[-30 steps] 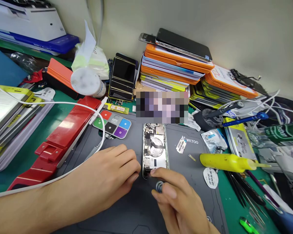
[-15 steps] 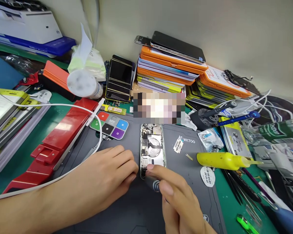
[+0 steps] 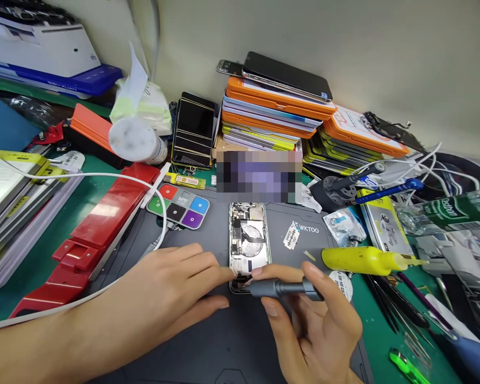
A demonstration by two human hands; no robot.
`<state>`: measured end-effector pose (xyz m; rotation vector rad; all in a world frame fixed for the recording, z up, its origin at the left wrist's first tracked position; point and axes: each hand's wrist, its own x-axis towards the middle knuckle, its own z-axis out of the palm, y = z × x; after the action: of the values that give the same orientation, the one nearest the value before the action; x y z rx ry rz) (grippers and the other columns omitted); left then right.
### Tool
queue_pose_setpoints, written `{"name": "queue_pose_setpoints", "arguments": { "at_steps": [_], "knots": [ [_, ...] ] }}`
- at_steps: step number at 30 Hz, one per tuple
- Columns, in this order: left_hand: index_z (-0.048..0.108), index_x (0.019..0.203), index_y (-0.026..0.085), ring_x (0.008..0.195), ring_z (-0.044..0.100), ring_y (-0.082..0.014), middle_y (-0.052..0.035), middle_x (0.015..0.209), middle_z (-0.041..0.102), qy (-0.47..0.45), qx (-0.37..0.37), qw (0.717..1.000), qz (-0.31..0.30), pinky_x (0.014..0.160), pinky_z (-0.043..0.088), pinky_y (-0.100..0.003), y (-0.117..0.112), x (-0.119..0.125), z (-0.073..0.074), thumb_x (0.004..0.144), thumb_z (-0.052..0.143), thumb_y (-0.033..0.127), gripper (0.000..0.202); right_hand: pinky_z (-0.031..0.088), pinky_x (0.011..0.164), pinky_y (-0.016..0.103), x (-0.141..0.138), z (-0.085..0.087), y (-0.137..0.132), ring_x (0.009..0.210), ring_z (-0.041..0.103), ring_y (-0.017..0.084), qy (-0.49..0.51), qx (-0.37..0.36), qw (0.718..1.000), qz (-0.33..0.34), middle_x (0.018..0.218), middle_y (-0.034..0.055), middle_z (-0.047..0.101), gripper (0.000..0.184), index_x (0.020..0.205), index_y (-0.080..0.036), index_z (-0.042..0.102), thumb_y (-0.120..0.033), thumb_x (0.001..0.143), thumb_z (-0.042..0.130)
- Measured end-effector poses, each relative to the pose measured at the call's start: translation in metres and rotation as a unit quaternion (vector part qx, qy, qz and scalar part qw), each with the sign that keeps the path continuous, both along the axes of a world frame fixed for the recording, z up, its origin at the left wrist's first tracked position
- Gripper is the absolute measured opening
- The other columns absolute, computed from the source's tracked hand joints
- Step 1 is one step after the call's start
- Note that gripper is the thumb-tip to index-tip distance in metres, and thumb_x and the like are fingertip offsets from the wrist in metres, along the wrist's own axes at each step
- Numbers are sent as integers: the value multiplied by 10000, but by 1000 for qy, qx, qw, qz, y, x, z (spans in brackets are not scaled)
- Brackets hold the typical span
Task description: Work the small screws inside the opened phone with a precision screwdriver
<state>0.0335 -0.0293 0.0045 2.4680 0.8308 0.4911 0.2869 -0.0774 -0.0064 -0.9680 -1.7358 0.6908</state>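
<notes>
An opened phone, its circuit boards and a round coil bared, lies upright in the frame on a dark grey mat. My right hand grips a grey pen-shaped screwdriver between thumb and fingers. The tool is held nearly level, its tip end at the phone's lower end; the tip itself is too small to make out. With fingers stretched out, my left hand reaches the phone's lower left edge with its index fingertip. Its thumb lies apart below.
Right of the phone lie a razor blade, a yellow bottle and tweezers. A coloured magnetic pad and a red tool sit left. A white cable loops over my left forearm. Stacked orange cases stand behind.
My right hand has swung the screwdriver from pointing towards me to nearly level and opened its grip outward. My left index finger has stretched out to the phone's edge.
</notes>
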Motion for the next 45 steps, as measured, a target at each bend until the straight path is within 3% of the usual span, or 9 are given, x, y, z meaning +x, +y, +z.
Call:
{"name": "queue_pose_setpoints", "arguments": {
  "at_steps": [2, 5, 8, 13, 17, 29, 45],
  "knots": [
    [613, 1332, 265, 873, 654, -203, 33, 1046, 721, -13, 4, 1000, -18, 740, 452, -363, 0, -2, 2, 1193, 502, 293, 180, 748, 892, 415, 0, 1, 0, 1121, 809, 253, 19, -8, 1000, 18, 1262, 115, 766, 827, 1687, -306, 371, 88, 986, 564],
    [661, 1179, 246, 818, 657, -184, 32, 1013, 728, -19, 3, 999, -36, 722, 442, -367, 0, -3, 5, 1221, 384, 264, 281, 749, 900, 423, 0, 1, -1, 1144, 808, 256, 21, -8, 999, 49, 1305, 122, 767, 822, 1681, -309, 358, 84, 991, 565],
    [667, 1085, 231, 797, 648, -184, 28, 986, 724, -13, 0, 999, -41, 715, 431, -372, -1, -3, 6, 1218, 376, 236, 319, 741, 936, 422, 1, 0, -1, 1169, 805, 247, 18, -9, 998, 59, 1335, 117, 763, 818, 1677, -303, 350, 77, 989, 578],
    [661, 1107, 238, 827, 642, -197, 26, 1006, 730, -18, -17, 1000, -13, 712, 426, -371, -2, -1, 2, 1176, 490, 212, 186, 744, 895, 392, 1, 0, 0, 1145, 807, 247, 9, 3, 999, 30, 1275, 117, 769, 809, 1677, -290, 371, 81, 984, 566],
    [669, 1089, 229, 854, 649, -200, 17, 1023, 734, -17, -14, 1000, -7, 737, 434, -372, -2, -1, -1, 1163, 520, 206, 168, 730, 950, 378, 2, -1, 3, 1149, 795, 239, -32, 30, 999, -2, 1233, 115, 752, 831, 1679, -249, 378, 114, 957, 573],
    [686, 1108, 213, 858, 646, -206, 10, 1006, 730, -10, -4, 1000, 15, 713, 422, -366, -2, -1, 2, 1140, 562, 195, 129, 729, 960, 407, 0, 1, 5, 1124, 799, 243, -31, 0, 999, 15, 1240, 114, 731, 852, 1682, -252, 375, 147, 944, 520],
    [681, 1083, 205, 842, 619, -207, 4, 1006, 712, -8, -4, 1000, 5, 695, 412, -376, -1, -1, 1, 1140, 547, 185, 148, 737, 947, 410, 3, -2, 5, 1164, 797, 244, -18, -18, 999, 29, 1257, 106, 764, 889, 1672, -272, 411, 161, 913, 574]
  ]
}}
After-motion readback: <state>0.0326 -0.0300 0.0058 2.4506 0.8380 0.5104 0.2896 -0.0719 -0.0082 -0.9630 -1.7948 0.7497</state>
